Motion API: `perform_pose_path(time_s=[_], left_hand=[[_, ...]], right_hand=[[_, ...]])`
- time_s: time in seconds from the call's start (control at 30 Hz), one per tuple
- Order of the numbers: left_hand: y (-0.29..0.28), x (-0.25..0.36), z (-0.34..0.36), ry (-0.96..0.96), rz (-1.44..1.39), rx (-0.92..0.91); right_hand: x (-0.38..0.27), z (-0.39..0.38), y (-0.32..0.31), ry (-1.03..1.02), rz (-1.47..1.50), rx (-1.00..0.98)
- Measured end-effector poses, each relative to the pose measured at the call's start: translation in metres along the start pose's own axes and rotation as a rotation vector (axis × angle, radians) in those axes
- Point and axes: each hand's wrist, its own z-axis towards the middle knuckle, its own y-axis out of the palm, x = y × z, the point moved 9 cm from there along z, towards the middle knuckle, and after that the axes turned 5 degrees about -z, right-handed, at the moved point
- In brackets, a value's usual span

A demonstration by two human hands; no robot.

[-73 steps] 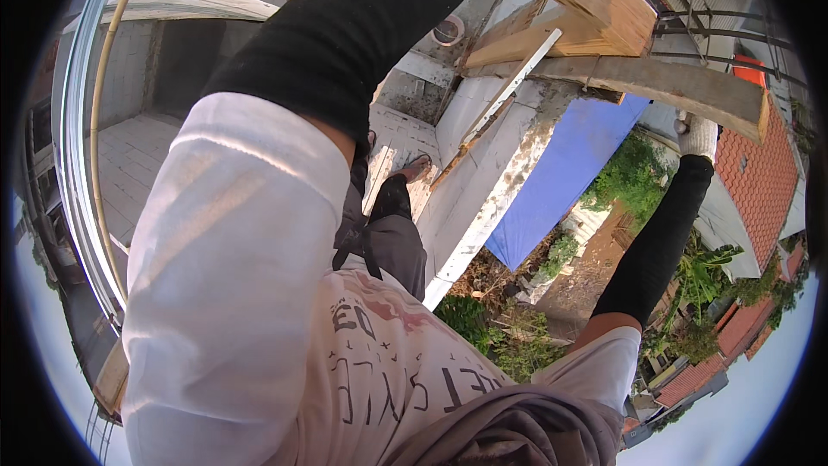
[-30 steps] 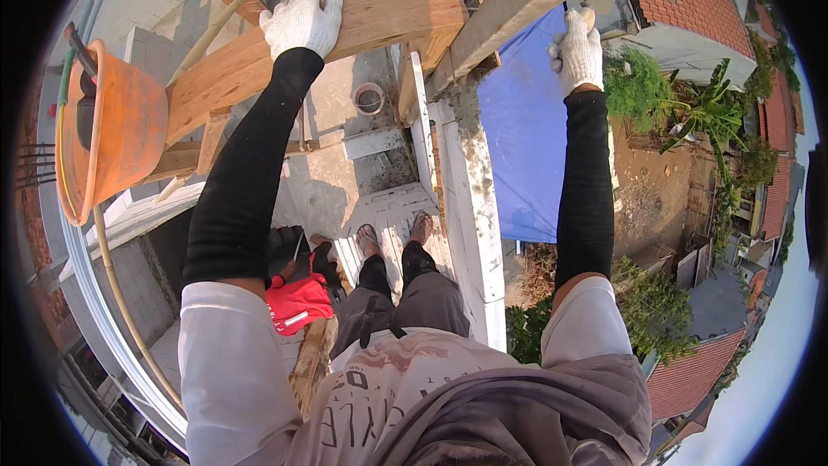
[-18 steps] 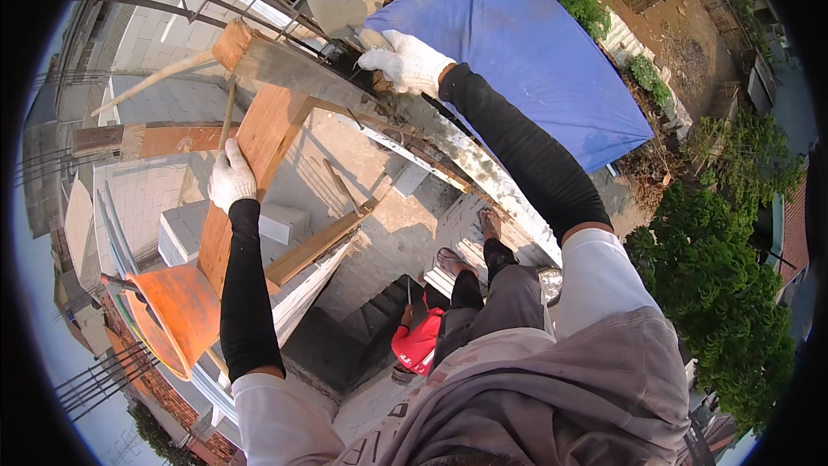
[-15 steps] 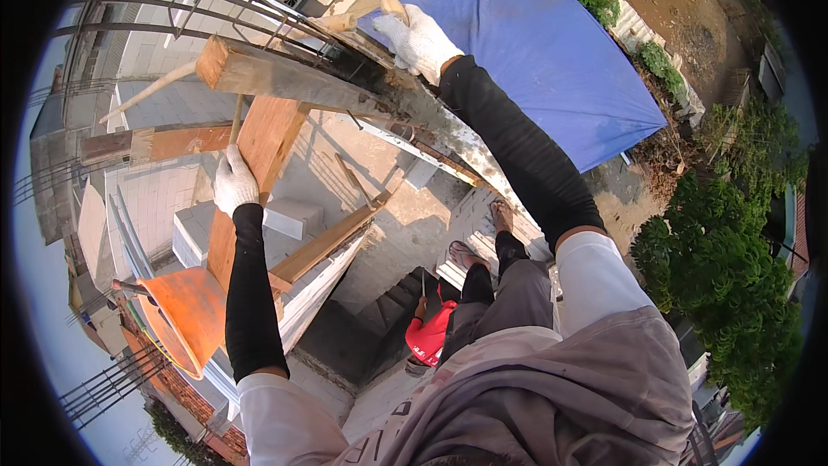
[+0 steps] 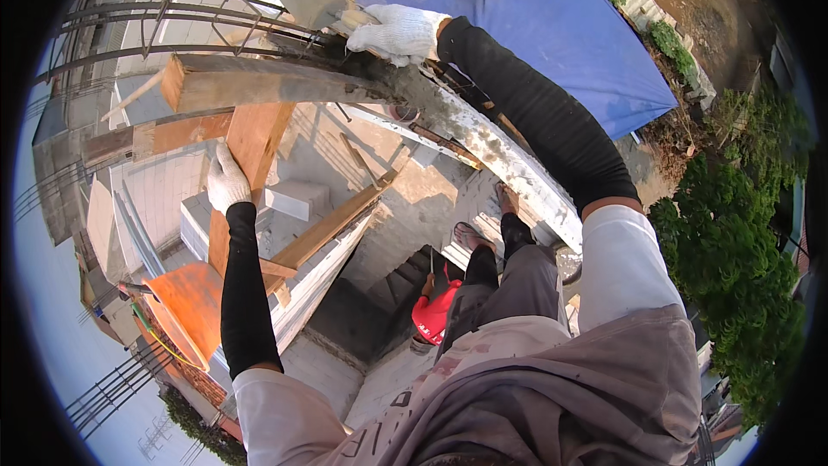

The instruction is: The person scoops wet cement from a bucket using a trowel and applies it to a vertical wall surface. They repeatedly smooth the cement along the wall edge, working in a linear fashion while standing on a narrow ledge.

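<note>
My right hand [image 5: 398, 34], in a white knit glove, is closed around the handle of a trowel [image 5: 312, 5]. The trowel's flat grey blade points left, above the rebar and the mortar-covered wall top. Wet grey mortar [image 5: 423, 97] lies along the wall just below this hand. My left hand [image 5: 228, 179], also gloved, grips the edge of an upright wooden plank [image 5: 259, 142]; some of its fingers are hidden. A thick wooden beam [image 5: 276, 86] runs across above the plank, its cut end toward the left.
Long steel rebar [image 5: 172, 13] stretches across the far left. An orange bucket [image 5: 188, 306] is beside my left forearm. Someone in a red shirt [image 5: 438, 312] is down by the dark stairwell. A blue tarp [image 5: 526, 34] spreads beyond the wall. My feet stand on pale blocks [image 5: 474, 207].
My right hand and the trowel have swung left and slightly down, and the blade now points left rather than up. My left hand stays on the plank. The view has shifted slightly.
</note>
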Motion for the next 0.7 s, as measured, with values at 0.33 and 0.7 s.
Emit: perform_pose_path(time_s=[0.33, 0.7], left_hand=[[0.000, -0.007, -0.006, -0.003, -0.002, -0.029], [0.002, -0.018, -0.002, -0.052, 0.038, -0.025]], right_hand=[[-0.050, 0.008, -0.007, -0.042, -0.072, -0.019], [-0.043, 0.065, 0.004, -0.140, -0.229, 0.036]])
